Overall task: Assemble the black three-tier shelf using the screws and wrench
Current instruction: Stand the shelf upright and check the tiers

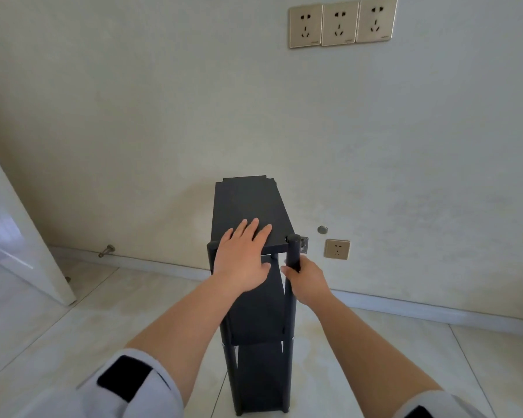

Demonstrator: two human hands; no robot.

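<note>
Fingers of the left hand (243, 256) lie straight, flat on the shelf's (255, 297) top board. Right hand (307, 280) grips its near right post (293, 251). Shelf stands upright against the wall (163, 116).

The pale tiled floor (73, 321) carries the black three-tier shelf (254, 312), standing upright by the wall.

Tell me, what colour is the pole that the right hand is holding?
Black. The right hand grips the pole at the shelf's near corner, clear in the head view.
</note>
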